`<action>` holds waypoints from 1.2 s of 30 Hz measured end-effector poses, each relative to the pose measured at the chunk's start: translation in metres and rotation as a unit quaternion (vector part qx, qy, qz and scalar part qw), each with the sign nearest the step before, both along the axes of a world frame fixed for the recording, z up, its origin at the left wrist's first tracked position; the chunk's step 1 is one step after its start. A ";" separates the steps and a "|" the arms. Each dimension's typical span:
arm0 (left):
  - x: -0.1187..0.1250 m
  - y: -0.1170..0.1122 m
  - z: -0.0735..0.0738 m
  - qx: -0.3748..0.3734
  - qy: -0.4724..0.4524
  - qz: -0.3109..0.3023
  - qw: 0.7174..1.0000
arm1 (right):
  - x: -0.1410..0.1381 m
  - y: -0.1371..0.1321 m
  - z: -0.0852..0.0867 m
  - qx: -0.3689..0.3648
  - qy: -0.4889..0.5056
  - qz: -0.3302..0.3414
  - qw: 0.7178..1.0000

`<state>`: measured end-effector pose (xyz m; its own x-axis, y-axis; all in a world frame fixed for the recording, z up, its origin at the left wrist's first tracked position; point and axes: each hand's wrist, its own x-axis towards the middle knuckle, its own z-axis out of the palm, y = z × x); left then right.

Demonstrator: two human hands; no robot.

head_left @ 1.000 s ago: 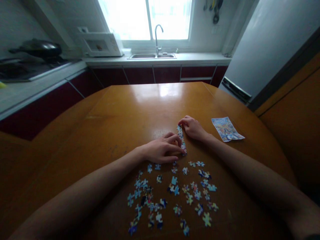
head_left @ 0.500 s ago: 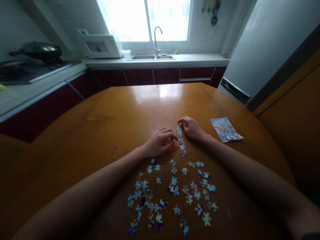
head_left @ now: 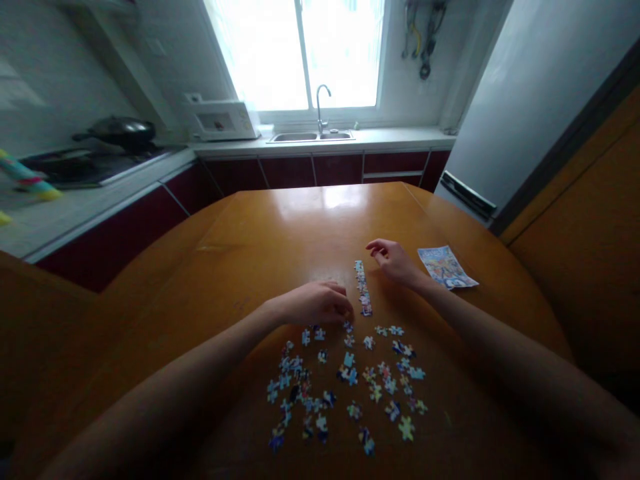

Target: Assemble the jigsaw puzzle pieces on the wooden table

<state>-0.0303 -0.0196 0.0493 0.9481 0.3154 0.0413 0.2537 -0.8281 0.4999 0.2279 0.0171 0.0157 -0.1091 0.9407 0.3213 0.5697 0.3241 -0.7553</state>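
Observation:
A narrow joined strip of jigsaw pieces [head_left: 363, 288] lies on the wooden table between my two hands. My left hand [head_left: 323, 304] is left of the strip's near end, palm down, its fingers bent together at a loose puzzle piece [head_left: 349, 327]; the fingertips partly cover that piece. Off the strip's far right side, my right hand [head_left: 393, 260] hovers low with loosely curved fingers, the index finger stretched out and nothing visible in it. Several loose puzzle pieces [head_left: 349, 360] are scattered nearer to me, below both hands.
A creased printed picture sheet [head_left: 447, 267] rests right of my right hand. Past the round wooden table [head_left: 300, 230] are a counter with a sink [head_left: 295, 137], a white microwave [head_left: 225, 121], a pan [head_left: 123, 130] on the stove and a fridge [head_left: 530, 100] at right.
My left hand has moved from beside the strip down to a loose piece nearer me. My right hand has drawn away from the strip's far end to the right. The camera view has tilted up.

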 end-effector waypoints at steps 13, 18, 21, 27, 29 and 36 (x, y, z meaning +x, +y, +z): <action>-0.026 -0.036 -0.015 0.030 -0.031 0.088 0.995 | -0.013 -0.087 0.014 -0.016 0.030 0.012 0.999; -0.032 -0.065 -0.015 0.122 0.004 0.099 0.988 | -0.013 -0.095 0.018 -0.004 0.009 -0.043 0.999; -0.035 -0.075 -0.015 0.137 -0.013 0.091 0.986 | -0.014 -0.095 0.019 -0.001 0.003 -0.060 0.998; -0.050 -0.074 -0.012 0.115 -0.090 0.207 0.967 | -0.007 -0.096 0.011 -0.044 -0.040 -0.060 0.996; -0.056 -0.072 -0.015 0.104 -0.099 0.244 0.959 | -0.004 -0.097 0.007 -0.055 -0.055 -0.048 0.996; -0.065 -0.069 -0.031 0.117 -0.084 0.262 0.954 | 0.004 -0.106 0.003 -0.083 -0.126 0.020 0.988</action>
<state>-0.0955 -0.0882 0.0184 0.6371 0.7071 0.3068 0.5954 -0.7043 0.3867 0.2318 -0.0893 0.0184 -0.2044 0.9715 0.1201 0.7358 0.2334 -0.6357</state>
